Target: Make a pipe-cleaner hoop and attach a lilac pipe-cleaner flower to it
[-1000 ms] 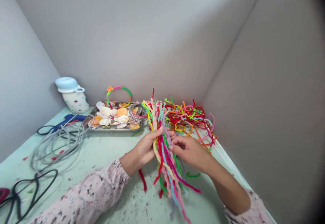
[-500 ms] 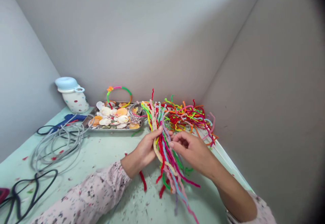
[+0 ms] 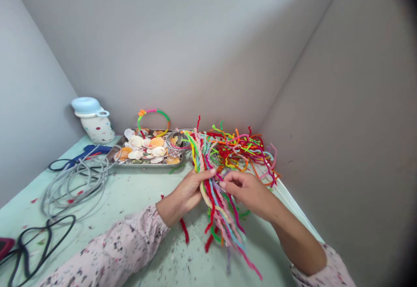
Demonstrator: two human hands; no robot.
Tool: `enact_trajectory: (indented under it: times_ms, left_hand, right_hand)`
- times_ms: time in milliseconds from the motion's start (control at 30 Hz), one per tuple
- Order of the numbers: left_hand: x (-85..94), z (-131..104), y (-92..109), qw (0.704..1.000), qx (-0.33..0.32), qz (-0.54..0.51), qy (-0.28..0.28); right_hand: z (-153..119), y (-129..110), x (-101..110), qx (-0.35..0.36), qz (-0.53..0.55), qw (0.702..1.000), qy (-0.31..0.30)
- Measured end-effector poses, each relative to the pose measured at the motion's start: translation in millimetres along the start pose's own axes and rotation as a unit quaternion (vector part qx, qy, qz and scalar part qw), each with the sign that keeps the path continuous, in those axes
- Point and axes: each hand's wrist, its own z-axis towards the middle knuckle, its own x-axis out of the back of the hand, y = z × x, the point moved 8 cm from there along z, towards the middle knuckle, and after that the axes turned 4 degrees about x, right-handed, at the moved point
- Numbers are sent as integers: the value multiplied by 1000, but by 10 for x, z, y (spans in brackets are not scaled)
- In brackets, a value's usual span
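A bundle of many-coloured fuzzy pipe cleaners is gripped in my left hand, thumb across its front. Their upper ends fan out above the thumb and the lower ends hang toward me, some curled. On the bundle's right side my right hand is closed in a pinch, thumb and forefinger at a purple-magenta strand. The other fingers are curled, and the exact hold is partly hidden. Behind the hands lies a tangled heap of loose pipe cleaners. A few red pieces lie on the table below my left wrist.
A metal tray of seashells stands at the back, with a pipe-cleaner ring upright above it. To its left are a blue-lidded cup, a blue tool, coiled grey cord and black cable. Grey walls enclose the table.
My right fingers have moved slightly at the bundle's side, now pinching a purple-magenta strand. The bundle's lower ends have shifted a little right. My left hand keeps its grip.
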Motion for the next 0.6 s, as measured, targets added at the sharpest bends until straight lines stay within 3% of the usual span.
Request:
enact_trajectory:
  times_ms: [167, 267, 433, 600]
  left_hand:
    - [-68, -36, 106, 999, 30, 19, -3]
    - [-163, -108, 361, 1000, -6, 10, -22]
    - [-258, -252, 719, 998, -63, -1, -5]
    - [-233, -223, 642, 999, -38, -1, 1]
  right_hand:
    - [-23, -16, 52, -1, 93, 996, -9]
    - [-22, 17, 118, 10, 143, 990, 20]
    - [-13, 120, 270, 13, 214, 974, 77]
    - [-24, 133, 331, 0, 236, 967, 92]
